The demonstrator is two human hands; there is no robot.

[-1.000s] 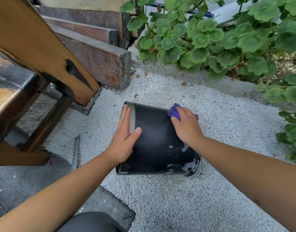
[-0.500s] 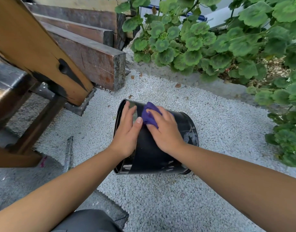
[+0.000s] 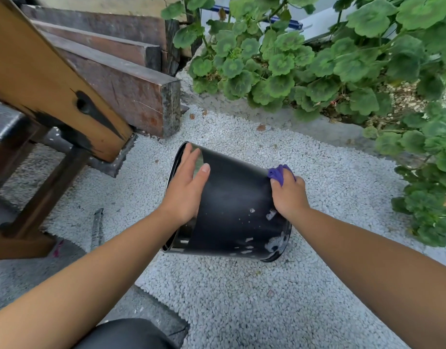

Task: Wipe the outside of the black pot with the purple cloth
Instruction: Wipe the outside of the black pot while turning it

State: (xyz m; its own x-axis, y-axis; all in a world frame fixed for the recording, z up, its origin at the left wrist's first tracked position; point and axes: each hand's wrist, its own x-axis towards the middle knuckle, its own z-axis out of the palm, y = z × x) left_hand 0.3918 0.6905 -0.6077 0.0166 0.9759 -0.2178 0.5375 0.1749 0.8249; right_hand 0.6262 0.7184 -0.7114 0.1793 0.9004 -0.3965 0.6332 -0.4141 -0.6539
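The black pot (image 3: pixel 232 205) lies on its side on the white gravel (image 3: pixel 242 298), its open mouth turned to the left and its base to the right. White smears and flecks mark the near part of its wall close to the base. A shiny inner wall shows at the mouth.

The left hand (image 3: pixel 189 187) lies flat over the rim at the mouth end, fingers straight and close together, thumb spread across the dark wall; it presses on the pot rather than wrapping it. The right hand (image 3: pixel 288 195) sits at the far right part of the wall near the base, fingers curled round the purple cloth (image 3: pixel 279 172), which is bunched and pokes out past the knuckles, pressed against the pot.

To the left of the pot a slanted wooden beam (image 3: pixel 48 79) with black patches comes down to the ground, and dark timber blocks (image 3: pixel 131 89) are stacked behind it, farther off. A short grey metal rod (image 3: pixel 97 227) lies on the ground near the left forearm. Far and right, geranium plants (image 3: pixel 317 59) with round green leaves spread over a concrete edge (image 3: pixel 305 122) that borders the gravel. At the near edge a dark clothed knee (image 3: pixel 126 333) shows.
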